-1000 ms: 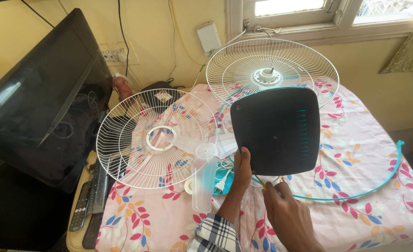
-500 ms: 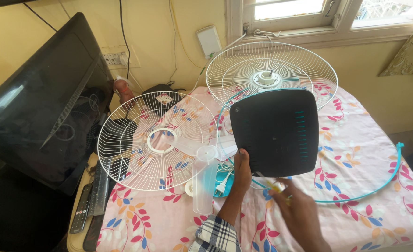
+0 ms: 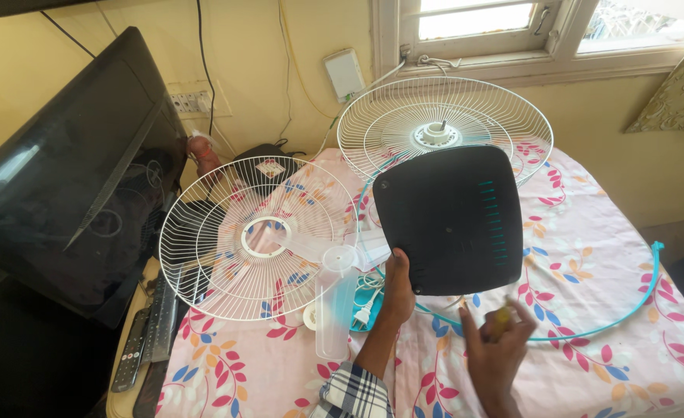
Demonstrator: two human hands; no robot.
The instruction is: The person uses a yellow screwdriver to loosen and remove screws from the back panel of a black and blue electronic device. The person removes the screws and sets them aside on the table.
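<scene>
Above the left hand (image 3: 398, 286) stands a dark square fan base (image 3: 450, 220), tilted up with its flat underside turned toward the camera; the fingers are closed on its lower left corner and hold it upright over the floral cloth (image 3: 589, 255). Just right of and below it, the right hand (image 3: 497, 348) pinches a small yellow-handled tool (image 3: 499, 321), probably a screwdriver, with its tip near the base's bottom edge but not touching. To the left of the left hand a white wire fan guard (image 3: 257, 236) leans over clear fan blades (image 3: 334, 286); a second guard (image 3: 442, 128) stands behind the base.

The step in hand seems to be work on the underside of the base. The next move would call for a steady hold and for bringing the tool tip exactly to a screw point.
</scene>
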